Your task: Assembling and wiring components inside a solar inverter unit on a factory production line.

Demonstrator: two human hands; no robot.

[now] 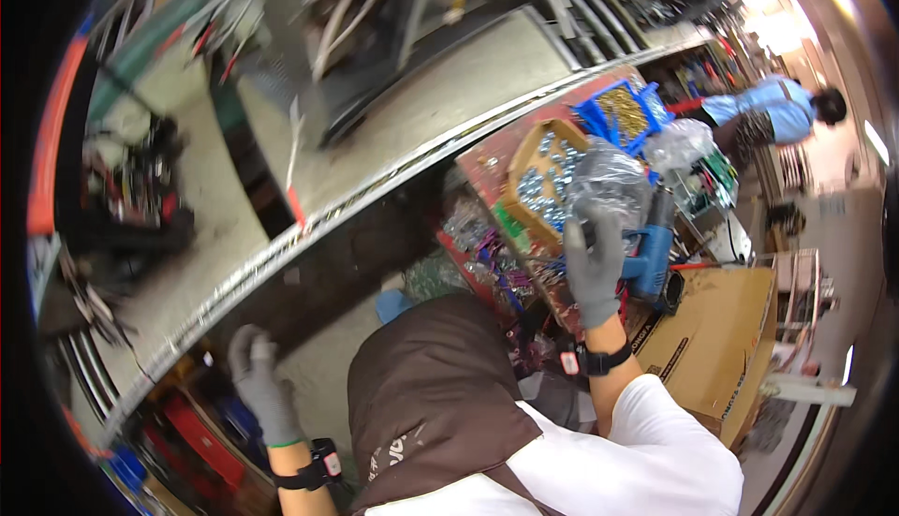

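My right hand [594, 268], in a grey glove, is over the red workstand [487, 165] at the right, fingers extended and thumb apart. It overlaps a clear plastic bag [613, 179]; whether it touches the bag I cannot tell. Just left of its fingertips sits a cardboard tray [518, 179] of silvery screws [532, 186]. To its right lies a blue power drill [649, 261]. My left hand [264, 390], gloved the same way, hangs beside the long bench's near edge at lower left. Its fingers are loosely bent and apart, with nothing visible in them.
The long bench [487, 71] with a metal edge crosses diagonally, carrying a blurred dark frame [346, 57]. A blue bin [599, 113] of brass-coloured screws stands behind the tray. A large cardboard box [712, 329] is at right. Another person [763, 113] is at far right.
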